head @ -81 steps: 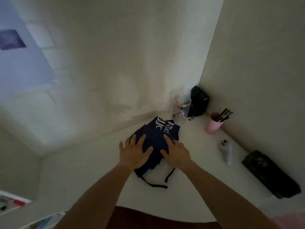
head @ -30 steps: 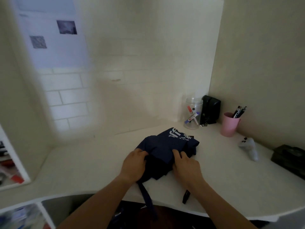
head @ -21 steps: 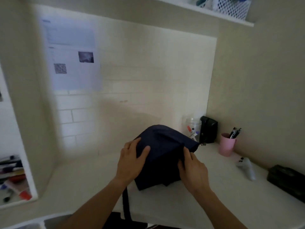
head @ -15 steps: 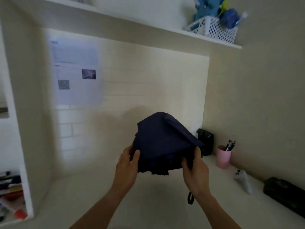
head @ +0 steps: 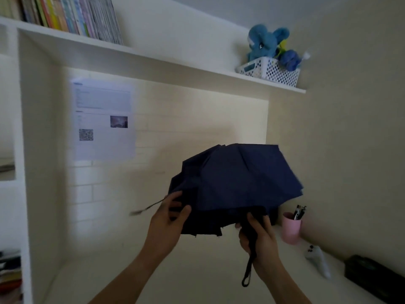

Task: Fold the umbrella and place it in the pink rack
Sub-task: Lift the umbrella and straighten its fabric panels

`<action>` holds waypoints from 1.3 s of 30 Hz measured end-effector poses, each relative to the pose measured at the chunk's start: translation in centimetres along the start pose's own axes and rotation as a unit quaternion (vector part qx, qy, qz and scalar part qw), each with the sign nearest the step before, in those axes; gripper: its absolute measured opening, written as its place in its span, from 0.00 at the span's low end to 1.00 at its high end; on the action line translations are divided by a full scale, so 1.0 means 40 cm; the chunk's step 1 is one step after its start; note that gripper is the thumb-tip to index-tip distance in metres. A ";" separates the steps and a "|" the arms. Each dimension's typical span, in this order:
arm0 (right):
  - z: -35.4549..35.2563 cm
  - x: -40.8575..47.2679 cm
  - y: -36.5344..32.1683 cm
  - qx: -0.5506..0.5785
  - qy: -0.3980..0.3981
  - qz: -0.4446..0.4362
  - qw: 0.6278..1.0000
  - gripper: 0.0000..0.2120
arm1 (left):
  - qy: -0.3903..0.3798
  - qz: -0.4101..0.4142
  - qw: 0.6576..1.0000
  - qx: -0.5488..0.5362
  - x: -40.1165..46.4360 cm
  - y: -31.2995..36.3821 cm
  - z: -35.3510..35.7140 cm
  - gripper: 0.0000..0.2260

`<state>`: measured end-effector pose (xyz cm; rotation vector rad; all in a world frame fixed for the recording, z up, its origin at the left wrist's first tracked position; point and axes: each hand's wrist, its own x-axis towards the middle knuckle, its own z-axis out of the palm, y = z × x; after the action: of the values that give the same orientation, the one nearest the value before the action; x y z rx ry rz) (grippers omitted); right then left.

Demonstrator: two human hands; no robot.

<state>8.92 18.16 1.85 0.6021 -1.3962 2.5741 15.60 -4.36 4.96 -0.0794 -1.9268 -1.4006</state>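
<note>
The right hand [head: 259, 240] is curled round the dark handle of the umbrella [head: 236, 183], and the wrist strap [head: 248, 272] hangs from that grip below the palm. The left hand [head: 167, 222] pinches the near edge of the navy cloth between thumb and fingers. The umbrella is held in the air above the desk [head: 197, 277], its cloth loosely bunched and part-spread, ribs fanning to the right; a thin strap or rib tip [head: 146, 209] trails off to the left, too blurred to tell which.

As I judge it, the fold is only half made: the cloth has yet to be gathered round the shaft and fastened, and the placing is not yet begun. No pink rack shows here; the one pink thing is a small cup [head: 291, 229] at the back of the desk, holding pens [head: 299, 212].

On the shelf above, a white perforated basket [head: 271, 72] holds a blue plush toy [head: 266, 43] and other blue bits. A row of books [head: 65, 16] stands on the shelf at the upper left.
</note>
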 end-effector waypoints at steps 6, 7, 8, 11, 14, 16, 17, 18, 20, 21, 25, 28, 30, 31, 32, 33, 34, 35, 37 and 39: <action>-0.014 -0.007 0.013 0.016 -0.003 0.006 1.000 0.07 | 0.040 0.050 0.998 -0.019 -0.029 0.042 -0.006 0.11; -0.016 -0.009 0.013 0.006 0.003 0.004 1.000 0.06 | 0.014 0.049 0.998 -0.028 -0.039 0.055 -0.005 0.12; -0.016 -0.011 0.015 -0.007 0.008 0.001 1.000 0.06 | -0.011 0.037 0.998 -0.044 -0.049 0.068 0.000 0.13; -0.003 -0.027 0.019 -0.063 0.011 -0.029 0.998 0.05 | -0.038 -0.038 0.995 -0.084 -0.065 0.111 0.037 0.16; 0.025 -0.056 0.029 -0.141 0.009 -0.084 0.986 0.07 | 0.005 -0.074 0.993 -0.095 -0.050 0.126 0.087 0.17; 0.038 -0.073 0.039 -0.214 0.017 -0.130 0.968 0.08 | 0.060 -0.064 0.991 -0.104 -0.034 0.134 0.114 0.12; 0.040 -0.080 0.043 -0.251 0.020 -0.147 0.957 0.09 | 0.094 -0.066 0.987 -0.117 -0.027 0.142 0.120 0.07; 0.039 -0.085 0.048 -0.283 0.025 -0.157 0.946 0.10 | 0.129 -0.078 0.978 -0.143 -0.020 0.147 0.121 0.05; 0.031 -0.091 0.053 -0.319 0.035 -0.162 0.933 0.10 | 0.191 -0.136 0.951 -0.201 -0.007 0.141 0.112 0.06; 0.026 -0.092 0.054 -0.326 0.039 -0.161 0.931 0.10 | 0.211 -0.163 0.940 -0.214 -0.001 0.127 0.105 0.07; 0.013 -0.090 0.046 -0.342 0.045 -0.166 0.924 0.09 | 0.229 -0.175 0.930 -0.230 0.003 0.086 0.083 0.04; 0.004 -0.083 0.045 -0.345 0.067 -0.159 0.923 0.10 | 0.231 -0.153 0.907 -0.316 0.002 0.104 0.061 0.04; -0.006 -0.078 0.048 -0.351 0.095 -0.144 0.920 0.10 | 0.227 -0.122 0.909 -0.327 0.007 0.119 0.041 0.05; -0.011 -0.077 0.049 -0.350 0.112 -0.140 0.919 0.09 | 0.225 -0.108 0.913 -0.322 0.013 0.124 0.030 0.06; -0.019 -0.076 0.052 -0.350 0.128 -0.128 0.919 0.07 | 0.222 -0.099 0.916 -0.319 0.019 0.129 0.021 0.07; -0.029 -0.072 0.059 -0.352 0.144 -0.110 0.918 0.08 | 0.217 -0.094 0.918 -0.319 0.025 0.135 0.013 0.08; -0.037 -0.072 0.070 -0.355 0.158 -0.084 0.918 0.13 | 0.206 -0.088 0.918 -0.327 0.032 0.139 0.008 0.08; -0.049 -0.071 0.084 -0.354 0.166 -0.052 0.919 0.19 | 0.189 -0.082 0.920 -0.334 0.037 0.142 0.006 0.08; -0.059 -0.085 0.113 -0.354 0.166 0.014 0.920 0.25 | 0.149 -0.081 0.926 -0.338 0.044 0.141 0.012 0.08; -0.055 -0.107 0.150 -0.350 0.162 0.069 0.920 0.27 | 0.122 -0.103 0.929 -0.333 0.051 0.129 0.024 0.08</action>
<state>10.29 16.90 -5.60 -0.0362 -2.0916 1.9023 15.94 -2.21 10.16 -0.0212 -1.2175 -2.0526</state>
